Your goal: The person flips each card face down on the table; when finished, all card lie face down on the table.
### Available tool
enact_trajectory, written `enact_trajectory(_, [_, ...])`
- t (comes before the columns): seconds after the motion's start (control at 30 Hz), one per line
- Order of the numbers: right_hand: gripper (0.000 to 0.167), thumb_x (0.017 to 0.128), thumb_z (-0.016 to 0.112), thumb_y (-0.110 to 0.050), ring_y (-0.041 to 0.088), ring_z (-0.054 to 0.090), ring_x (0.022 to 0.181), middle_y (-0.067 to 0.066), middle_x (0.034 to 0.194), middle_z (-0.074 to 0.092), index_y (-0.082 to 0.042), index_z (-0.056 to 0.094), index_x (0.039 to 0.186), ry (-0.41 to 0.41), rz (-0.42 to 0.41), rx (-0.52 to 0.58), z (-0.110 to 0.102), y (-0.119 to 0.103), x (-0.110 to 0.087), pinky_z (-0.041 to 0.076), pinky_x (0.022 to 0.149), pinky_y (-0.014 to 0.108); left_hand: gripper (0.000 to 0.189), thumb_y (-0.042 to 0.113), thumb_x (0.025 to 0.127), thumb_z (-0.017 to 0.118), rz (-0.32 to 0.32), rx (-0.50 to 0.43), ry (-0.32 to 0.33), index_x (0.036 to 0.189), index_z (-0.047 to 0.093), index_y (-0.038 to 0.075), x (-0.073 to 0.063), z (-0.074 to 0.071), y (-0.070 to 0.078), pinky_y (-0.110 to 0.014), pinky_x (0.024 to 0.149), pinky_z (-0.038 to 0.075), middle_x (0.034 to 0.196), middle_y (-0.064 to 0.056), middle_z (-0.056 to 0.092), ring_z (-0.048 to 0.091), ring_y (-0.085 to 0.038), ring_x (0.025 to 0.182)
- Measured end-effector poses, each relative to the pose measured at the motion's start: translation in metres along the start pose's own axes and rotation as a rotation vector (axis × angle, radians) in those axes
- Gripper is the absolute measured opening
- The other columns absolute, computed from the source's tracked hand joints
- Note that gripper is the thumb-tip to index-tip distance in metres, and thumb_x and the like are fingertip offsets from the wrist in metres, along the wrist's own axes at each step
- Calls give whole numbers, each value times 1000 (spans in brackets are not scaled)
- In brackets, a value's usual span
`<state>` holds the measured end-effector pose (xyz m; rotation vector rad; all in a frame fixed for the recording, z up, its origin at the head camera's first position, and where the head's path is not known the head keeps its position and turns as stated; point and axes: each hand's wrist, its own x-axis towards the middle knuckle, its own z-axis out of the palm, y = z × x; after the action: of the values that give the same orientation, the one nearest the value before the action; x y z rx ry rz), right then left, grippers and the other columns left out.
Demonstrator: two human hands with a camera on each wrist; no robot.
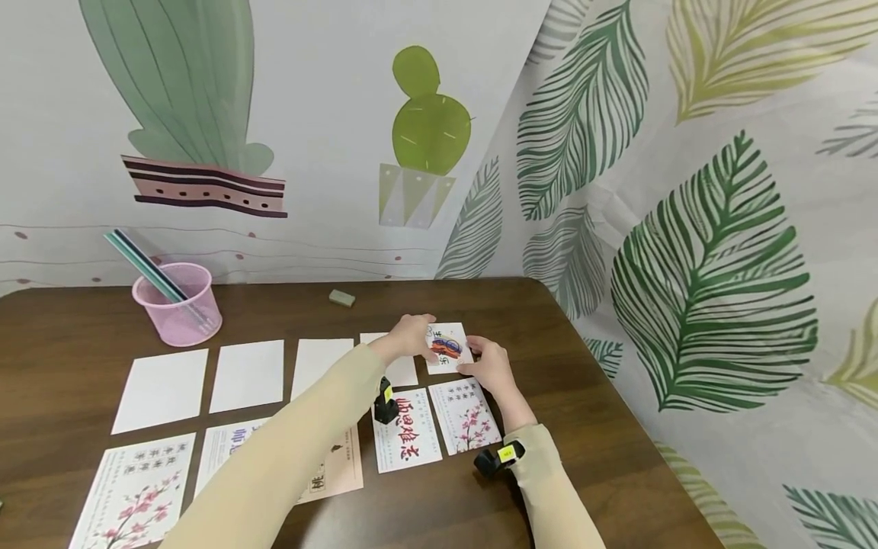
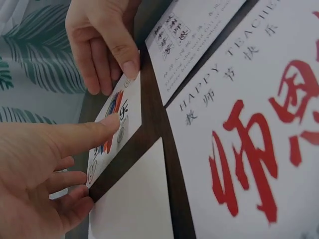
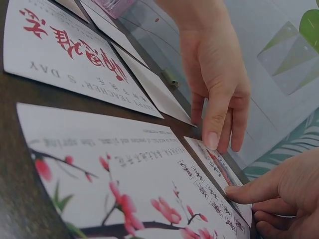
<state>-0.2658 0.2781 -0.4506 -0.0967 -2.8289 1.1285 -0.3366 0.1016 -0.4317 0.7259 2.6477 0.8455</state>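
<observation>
A small white card [image 1: 449,347] with multicoloured brush marks and black writing is at the right end of the back row. My left hand [image 1: 409,337] holds its left side, and my right hand [image 1: 491,364] holds its right side. In the left wrist view, the left thumb [image 2: 107,124] lies over the card's face while the other fingers are beyond its edge. The right thumb [image 3: 239,193] presses the near edge in the right wrist view. Just in front lie a pink-blossom card [image 1: 466,415] and a card with red calligraphy [image 1: 405,446].
Blank white cards [image 1: 161,390] continue the back row leftward, with printed cards [image 1: 140,488] in front, partly hidden by my left sleeve [image 1: 274,457]. A pink mesh cup [image 1: 178,320] of pencils stands back left. An eraser [image 1: 341,298] lies near the dark wooden table's [image 1: 480,301] back edge.
</observation>
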Motion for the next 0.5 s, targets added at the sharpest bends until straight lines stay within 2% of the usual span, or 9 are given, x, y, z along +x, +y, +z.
enact_trajectory(0.17, [57,75,81,-3,37,62,115,25,122,65,7,59,127,23,-30,-7,1,3,3,52,95,46,84,22,75,86,-6,40,-12,143,44,-2,4,-3,5,-47,114,34,146,-18,49,39,-41,137])
enact_trajectory(0.33, [58,76,79,-1,38,59,120,25,126,63,7,57,130,7,6,12,2,2,3,49,100,49,85,24,73,88,-17,79,-16,142,45,-2,8,-4,5,-47,112,35,145,-18,48,40,-39,134])
enact_trajectory(0.43, [58,77,80,-2,36,59,120,24,127,63,6,57,130,8,8,-8,2,2,2,49,100,47,84,23,72,88,-28,67,-19,141,46,-2,10,-5,6,-47,109,39,143,-19,49,41,-41,130])
enact_trajectory(0.5, [59,76,80,-2,36,59,120,23,127,63,6,57,130,11,12,-10,2,2,1,49,100,47,83,23,72,88,-26,62,-20,140,47,-3,12,-5,6,-47,109,38,142,-19,50,41,-40,130])
